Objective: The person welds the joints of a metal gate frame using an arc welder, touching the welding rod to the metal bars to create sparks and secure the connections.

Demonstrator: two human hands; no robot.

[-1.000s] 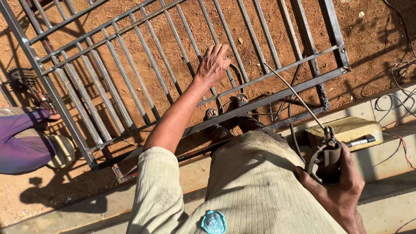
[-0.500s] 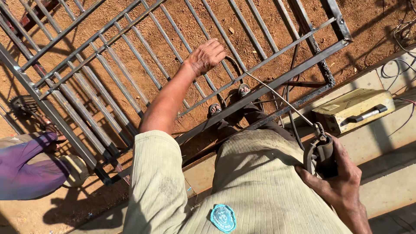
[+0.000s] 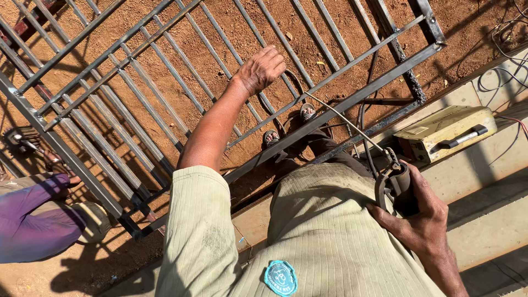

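Right hand [image 3: 421, 217] wraps shut around an electrode holder [image 3: 397, 184] held against the person's hip; palm side and most of the handle are hidden by the fingers. The welding rod [image 3: 344, 120] is thin and hard to trace, its long axis running from the holder up-left toward the left hand [image 3: 261, 69]. That hand is a loose fist over the steel gate [image 3: 165, 110]; whether it grips a bar cannot be told. Yellowish welding machine [image 3: 445, 132] sits just beyond the right hand.

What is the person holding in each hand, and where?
The right hand holds a welding holder by its handle. The left hand is closed over a bar of the metal gate.
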